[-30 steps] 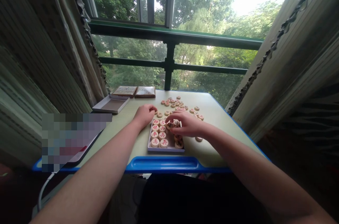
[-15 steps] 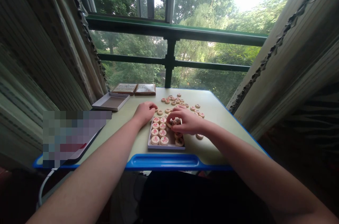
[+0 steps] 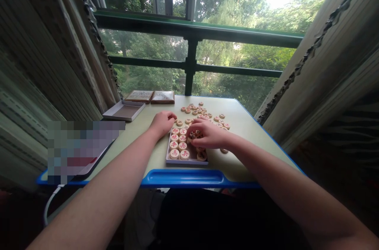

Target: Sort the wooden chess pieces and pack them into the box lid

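A shallow open box near the table's front holds round wooden Chinese chess pieces. Red-marked ones, such as the soldier piece, stand in two columns on its left, and dark-marked ones, such as one piece, line its right side. My right hand reaches over the box's back right part, thumb and fingers closed around a chess piece there, partly hidden by the fingers. My left hand rests at the box's back left corner, its curled fingertips on a chess piece that is mostly covered.
Several loose chess pieces lie scattered behind and right of the box. At the back left are a grey tray-like lid and two flat brown-edged packs. A blurred-out device with a cable lies left. The table has a blue rim.
The camera view has shifted slightly, so the table sits a little higher. Both hands stay nearly in place, the right fingers dipping a little over the dark pieces.
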Motion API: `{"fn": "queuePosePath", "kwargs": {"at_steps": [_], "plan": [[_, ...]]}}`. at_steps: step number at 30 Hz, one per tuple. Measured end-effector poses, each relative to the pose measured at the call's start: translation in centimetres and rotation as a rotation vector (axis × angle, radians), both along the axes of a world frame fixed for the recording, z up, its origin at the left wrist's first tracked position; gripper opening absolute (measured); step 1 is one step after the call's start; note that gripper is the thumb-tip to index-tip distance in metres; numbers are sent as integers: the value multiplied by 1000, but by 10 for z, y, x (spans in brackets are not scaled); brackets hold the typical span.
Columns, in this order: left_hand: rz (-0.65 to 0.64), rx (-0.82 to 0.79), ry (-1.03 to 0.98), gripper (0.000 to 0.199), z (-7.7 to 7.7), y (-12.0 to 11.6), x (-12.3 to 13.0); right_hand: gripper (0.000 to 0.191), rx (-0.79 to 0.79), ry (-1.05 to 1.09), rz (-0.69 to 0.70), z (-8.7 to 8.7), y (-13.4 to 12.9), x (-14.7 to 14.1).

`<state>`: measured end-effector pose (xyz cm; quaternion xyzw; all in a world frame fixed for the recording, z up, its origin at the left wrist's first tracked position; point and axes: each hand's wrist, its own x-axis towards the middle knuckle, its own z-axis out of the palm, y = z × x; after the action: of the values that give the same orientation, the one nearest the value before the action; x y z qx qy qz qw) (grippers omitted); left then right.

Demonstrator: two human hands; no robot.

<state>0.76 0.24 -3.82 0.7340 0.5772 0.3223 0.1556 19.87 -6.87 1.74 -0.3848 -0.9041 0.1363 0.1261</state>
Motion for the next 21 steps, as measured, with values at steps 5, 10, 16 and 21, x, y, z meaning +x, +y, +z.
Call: {"fn": "queuePosePath", "kwargs": {"at_steps": [5, 10, 16, 21], "plan": [[-2, 15, 7, 24, 1, -1, 0, 20, 29, 21, -9, 0, 1, 2], [-4, 14, 10, 23, 1, -1, 0, 18, 229, 71, -140, 1, 6, 12], [-51, 68, 22, 23, 2, -5, 2, 16, 237, 136, -266, 0, 11, 16], [-199, 193, -123, 26, 7, -10, 7, 19, 168, 120, -232, -3, 9, 12]]}}
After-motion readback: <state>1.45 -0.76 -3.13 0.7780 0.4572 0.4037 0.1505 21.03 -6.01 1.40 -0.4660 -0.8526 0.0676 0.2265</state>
